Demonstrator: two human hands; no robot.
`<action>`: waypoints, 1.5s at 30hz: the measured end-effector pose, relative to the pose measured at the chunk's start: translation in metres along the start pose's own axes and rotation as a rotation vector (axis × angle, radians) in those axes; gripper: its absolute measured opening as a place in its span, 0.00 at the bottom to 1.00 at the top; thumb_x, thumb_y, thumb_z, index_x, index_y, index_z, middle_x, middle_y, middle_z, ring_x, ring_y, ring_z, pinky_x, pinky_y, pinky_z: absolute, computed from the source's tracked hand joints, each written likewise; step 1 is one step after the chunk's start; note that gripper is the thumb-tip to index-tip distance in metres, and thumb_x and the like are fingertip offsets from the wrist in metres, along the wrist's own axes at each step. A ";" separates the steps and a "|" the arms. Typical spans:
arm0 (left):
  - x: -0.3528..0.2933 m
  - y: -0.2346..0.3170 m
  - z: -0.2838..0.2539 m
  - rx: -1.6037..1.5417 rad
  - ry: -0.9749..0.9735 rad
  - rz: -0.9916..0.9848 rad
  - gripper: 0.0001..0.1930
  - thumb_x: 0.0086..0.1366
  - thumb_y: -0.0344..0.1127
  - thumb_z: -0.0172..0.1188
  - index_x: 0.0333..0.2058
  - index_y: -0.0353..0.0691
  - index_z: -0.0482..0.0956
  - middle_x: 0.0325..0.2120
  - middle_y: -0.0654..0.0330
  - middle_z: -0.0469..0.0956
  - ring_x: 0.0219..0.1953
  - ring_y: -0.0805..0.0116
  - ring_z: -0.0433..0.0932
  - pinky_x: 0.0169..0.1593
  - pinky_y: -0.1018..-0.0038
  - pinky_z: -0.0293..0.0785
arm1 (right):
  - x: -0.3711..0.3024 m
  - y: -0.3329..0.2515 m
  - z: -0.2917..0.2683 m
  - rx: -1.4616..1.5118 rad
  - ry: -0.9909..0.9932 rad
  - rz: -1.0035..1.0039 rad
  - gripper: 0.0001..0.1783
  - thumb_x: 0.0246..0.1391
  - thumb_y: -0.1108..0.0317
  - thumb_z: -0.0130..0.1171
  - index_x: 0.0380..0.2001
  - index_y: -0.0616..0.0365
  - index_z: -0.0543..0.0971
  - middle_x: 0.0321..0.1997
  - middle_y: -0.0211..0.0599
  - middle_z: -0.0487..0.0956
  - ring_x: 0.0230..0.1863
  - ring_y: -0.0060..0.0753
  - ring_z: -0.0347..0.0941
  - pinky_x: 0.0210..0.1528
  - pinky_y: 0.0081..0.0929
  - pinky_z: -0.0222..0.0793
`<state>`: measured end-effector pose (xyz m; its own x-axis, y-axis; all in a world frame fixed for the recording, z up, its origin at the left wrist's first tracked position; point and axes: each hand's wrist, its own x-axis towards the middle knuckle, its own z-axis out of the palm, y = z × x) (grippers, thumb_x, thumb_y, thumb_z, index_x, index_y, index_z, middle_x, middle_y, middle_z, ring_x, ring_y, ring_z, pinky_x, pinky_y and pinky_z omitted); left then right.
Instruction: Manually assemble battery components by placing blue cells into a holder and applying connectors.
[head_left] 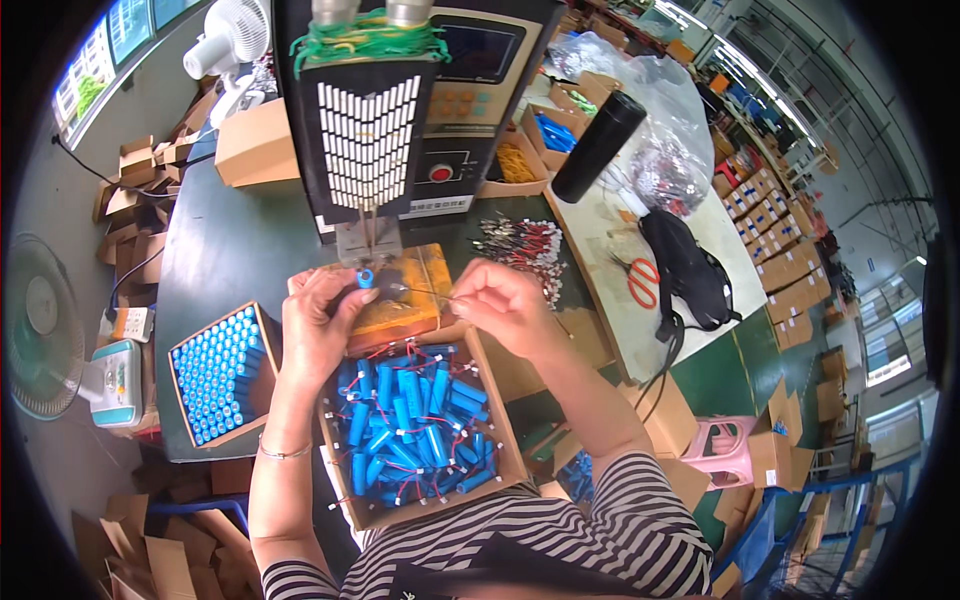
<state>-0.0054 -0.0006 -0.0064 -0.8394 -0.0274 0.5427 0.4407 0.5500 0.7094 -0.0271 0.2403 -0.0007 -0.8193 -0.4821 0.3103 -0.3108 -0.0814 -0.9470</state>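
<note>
My left hand [315, 320] is closed on a blue cylindrical battery cell [366, 279], its end turned toward me. The cell sits just below the two electrode pins [370, 232] of a black spot welder [300, 150]; whether they touch it I cannot tell. With fingers pinched, my right hand [505, 308] grips a thin wire lead [428, 294] that runs toward the cell. Beneath both hands lies a worn orange block [385, 325]. Close to me, a cardboard box [508, 430] holds many blue cells with leads and white connectors.
Left of my arm stands a carton [262, 390] of upright blue cells. Loose wire leads [520, 250] lie in a pile right of the welder. Farther right are a black bottle [600, 147], orange-handled scissors [643, 283] and a black pouch [685, 270]. A fan [45, 325] stands at left.
</note>
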 end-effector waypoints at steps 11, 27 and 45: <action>0.014 -0.002 0.000 0.040 -0.058 -0.038 0.08 0.47 0.31 0.68 0.25 0.36 0.79 0.20 0.58 0.73 0.28 0.59 0.66 0.38 0.69 0.65 | 0.025 0.003 0.027 -0.035 0.106 0.099 0.03 0.50 0.79 0.56 0.26 0.64 0.72 0.27 0.26 0.71 0.29 0.11 0.65 0.30 0.13 0.61; 0.018 0.000 0.003 -0.020 -0.065 -0.002 0.08 0.47 0.30 0.68 0.24 0.35 0.78 0.18 0.59 0.69 0.27 0.60 0.64 0.38 0.71 0.63 | 0.025 0.002 0.027 -0.040 0.109 0.155 0.03 0.49 0.79 0.57 0.26 0.63 0.73 0.25 0.23 0.72 0.27 0.09 0.66 0.29 0.12 0.63; -0.009 0.004 -0.016 -0.652 -0.058 -0.279 0.05 0.56 0.21 0.60 0.33 0.33 0.76 0.29 0.64 0.78 0.32 0.81 0.74 0.40 0.84 0.69 | 0.032 -0.016 0.034 0.046 -0.142 0.295 0.04 0.53 0.73 0.57 0.29 0.60 0.73 0.27 0.23 0.71 0.27 0.11 0.65 0.29 0.13 0.63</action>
<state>0.0093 -0.0113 -0.0016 -0.9562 -0.0400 0.2898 0.2922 -0.0832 0.9527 -0.0318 0.1970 0.0211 -0.7943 -0.6074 0.0106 -0.0456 0.0422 -0.9981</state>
